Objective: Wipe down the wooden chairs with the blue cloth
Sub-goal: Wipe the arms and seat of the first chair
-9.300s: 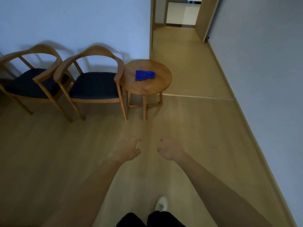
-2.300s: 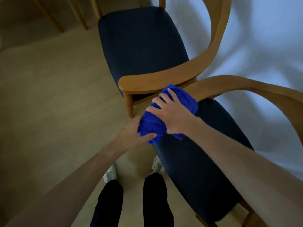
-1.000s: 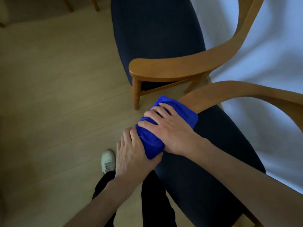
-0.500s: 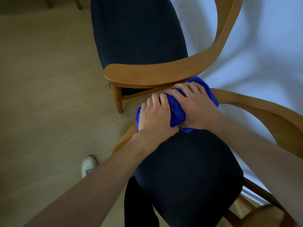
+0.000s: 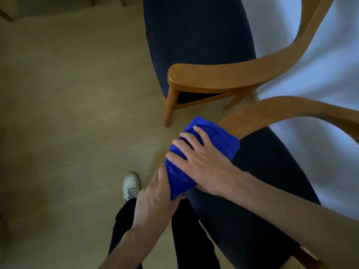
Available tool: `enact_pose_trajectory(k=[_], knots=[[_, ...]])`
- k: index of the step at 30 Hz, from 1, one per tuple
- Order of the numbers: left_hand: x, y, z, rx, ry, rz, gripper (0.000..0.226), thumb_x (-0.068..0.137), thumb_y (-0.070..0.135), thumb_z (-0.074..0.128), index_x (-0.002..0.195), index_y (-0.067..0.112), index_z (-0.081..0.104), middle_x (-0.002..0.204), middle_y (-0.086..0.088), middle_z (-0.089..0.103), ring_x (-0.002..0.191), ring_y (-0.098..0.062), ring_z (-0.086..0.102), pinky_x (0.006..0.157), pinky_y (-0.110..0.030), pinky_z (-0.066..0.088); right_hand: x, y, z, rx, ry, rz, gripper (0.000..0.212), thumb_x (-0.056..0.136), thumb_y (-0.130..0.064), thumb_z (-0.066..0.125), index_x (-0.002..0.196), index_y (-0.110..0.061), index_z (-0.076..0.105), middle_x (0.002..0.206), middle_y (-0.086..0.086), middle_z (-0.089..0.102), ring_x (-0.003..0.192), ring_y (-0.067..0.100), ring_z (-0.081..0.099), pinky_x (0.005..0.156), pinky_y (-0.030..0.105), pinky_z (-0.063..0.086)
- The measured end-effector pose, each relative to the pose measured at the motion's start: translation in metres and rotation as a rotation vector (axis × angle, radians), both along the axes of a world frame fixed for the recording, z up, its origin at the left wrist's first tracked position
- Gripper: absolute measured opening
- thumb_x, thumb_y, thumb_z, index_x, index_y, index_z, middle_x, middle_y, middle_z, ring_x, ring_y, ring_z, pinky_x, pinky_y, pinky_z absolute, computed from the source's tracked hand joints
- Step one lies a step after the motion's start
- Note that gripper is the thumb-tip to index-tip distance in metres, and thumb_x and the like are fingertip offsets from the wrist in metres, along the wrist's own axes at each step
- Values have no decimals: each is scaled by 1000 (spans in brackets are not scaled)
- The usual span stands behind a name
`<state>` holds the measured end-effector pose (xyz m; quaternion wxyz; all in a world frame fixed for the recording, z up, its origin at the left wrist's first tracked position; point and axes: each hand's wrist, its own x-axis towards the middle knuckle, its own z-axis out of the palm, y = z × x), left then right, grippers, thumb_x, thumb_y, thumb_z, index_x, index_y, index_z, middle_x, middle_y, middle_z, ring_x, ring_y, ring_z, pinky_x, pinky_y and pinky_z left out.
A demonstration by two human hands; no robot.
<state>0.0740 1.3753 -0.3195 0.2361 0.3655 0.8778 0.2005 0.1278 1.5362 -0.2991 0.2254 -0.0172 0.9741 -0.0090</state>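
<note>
The blue cloth [image 5: 217,140] is wrapped over the front end of the near wooden chair's [image 5: 272,111] left armrest. My right hand [image 5: 202,164] lies on top of it, fingers spread and bent over the cloth, thumb hidden beneath. Just below, my left hand [image 5: 153,195] holds the cloth's lower end at the armrest tip; its thumb is hidden. The near chair's dark blue seat [image 5: 252,200] runs under my right forearm. A second wooden chair [image 5: 223,76] with the same dark seat stands just beyond, its armrest close to the near one.
A pale wall [image 5: 310,65] stands right behind both chairs. Wooden floor [image 5: 77,113] spreads to the left. My dark trouser legs and a white shoe [image 5: 131,184] are beside the near chair's front. Other furniture legs [image 5: 122,0] show at the top left.
Both hands and the cloth have slid back down the armrest from near the curve toward its front end. My left hand dropped from on top of the cloth to below it.
</note>
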Motion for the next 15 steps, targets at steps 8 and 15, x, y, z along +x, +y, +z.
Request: enact_pose_trajectory(k=[8, 15], knots=[[2, 13, 5, 40, -47, 32, 62, 65, 42, 84, 110, 9, 55, 85, 3, 62, 68, -21, 64, 51, -24, 42, 8, 21, 0, -108, 98, -10, 86, 71, -35, 77, 144, -30, 32, 148, 4, 36, 140, 30, 30, 118, 53, 17], [4, 104, 7, 34, 96, -149, 89, 65, 53, 79, 131, 5, 46, 110, -6, 60, 95, -24, 63, 67, -27, 44, 36, 99, 0, -98, 208, -205, 93, 70, -55, 74, 148, -28, 33, 151, 2, 38, 140, 26, 33, 120, 48, 19]])
